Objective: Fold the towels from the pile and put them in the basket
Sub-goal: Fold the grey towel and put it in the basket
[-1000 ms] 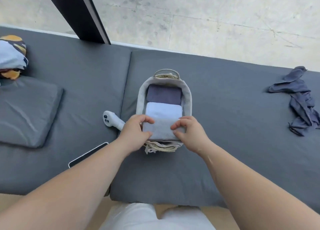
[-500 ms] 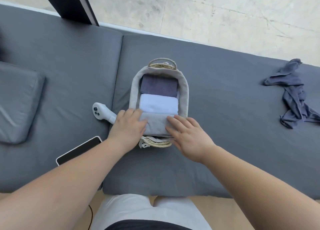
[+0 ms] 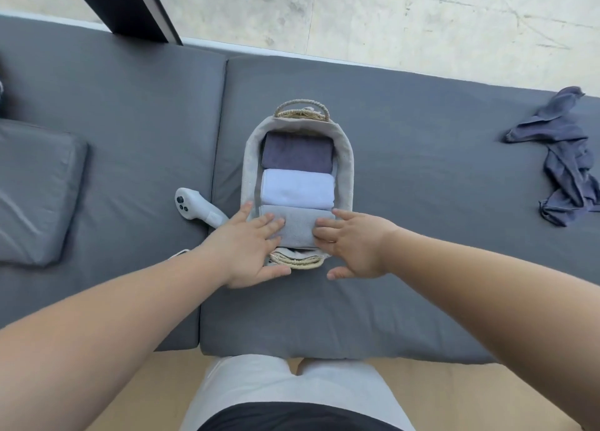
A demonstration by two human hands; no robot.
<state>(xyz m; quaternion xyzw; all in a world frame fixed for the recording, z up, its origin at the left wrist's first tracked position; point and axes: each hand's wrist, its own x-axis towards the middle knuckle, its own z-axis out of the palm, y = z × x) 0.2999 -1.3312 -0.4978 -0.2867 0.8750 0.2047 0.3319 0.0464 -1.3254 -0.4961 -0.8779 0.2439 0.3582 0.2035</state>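
Closest to the camera were the person's legs in light trousers (image 3: 259, 385). Both bare arms reached out over a big grey pad (image 3: 406, 307).

The left hand (image 3: 246, 248) lay flat with its fingers straight and spread. Its fingertips pressed on the left end of a grey towel (image 3: 298, 227). It did not grip anything. The right hand (image 3: 354, 245) was flat too, with straight fingers. Its fingertips pressed on the right end of the same towel, and its thumb stuck out to the side. It held nothing either.

The grey towel was folded and sat in the near end of the basket (image 3: 345, 170). The basket was long, with a pale cloth lining, and it stood on the big grey pad. Just behind the grey towel lay a folded light blue towel (image 3: 297, 188), touching it. Behind that, at the far end, lay a folded dark towel (image 3: 297, 153). A woven handle (image 3: 302, 106) stuck up at the far end of the basket.

A white controller (image 3: 194, 205) lay just left of the basket, near the left hand. Far off to the left was a flat grey pillow (image 3: 35, 190). Far off to the right, well apart from the basket, lay the pile (image 3: 565, 157) of crumpled dark blue towels.

Behind the pad were a black post (image 3: 130, 5) and a pale stone floor (image 3: 422, 18).
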